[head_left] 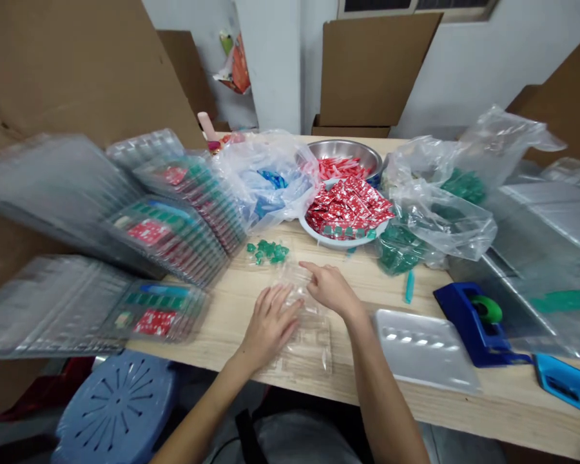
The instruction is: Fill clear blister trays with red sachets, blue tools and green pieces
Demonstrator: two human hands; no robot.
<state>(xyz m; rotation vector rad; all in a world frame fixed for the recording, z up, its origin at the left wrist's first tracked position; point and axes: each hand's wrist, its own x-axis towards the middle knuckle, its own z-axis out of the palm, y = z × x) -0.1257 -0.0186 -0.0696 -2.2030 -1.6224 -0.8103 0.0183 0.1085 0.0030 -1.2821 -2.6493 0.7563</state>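
Observation:
My left hand point(269, 322) lies with its fingers spread over a clear plastic blister tray point(314, 345) at the front of the table. Above the tray's far part is my right hand point(332, 288), its index finger stretched out and the others curled; I see nothing in it. Whether that fingertip touches the plastic is not clear. A small heap of green pieces point(269, 252) lies just beyond both hands. Right of my right forearm sits another clear tray point(420, 348) with a row of small hollows.
Filled blister packs point(169, 235) stand in stacks at the left. A white bowl point(341, 243) of red packets and a steel bowl point(350, 147) are behind. Bags of green pieces point(401, 248), a blue tape dispenser point(468, 325) and a blue stick point(409, 287) are rightward. A blue stool point(118, 406) stands below.

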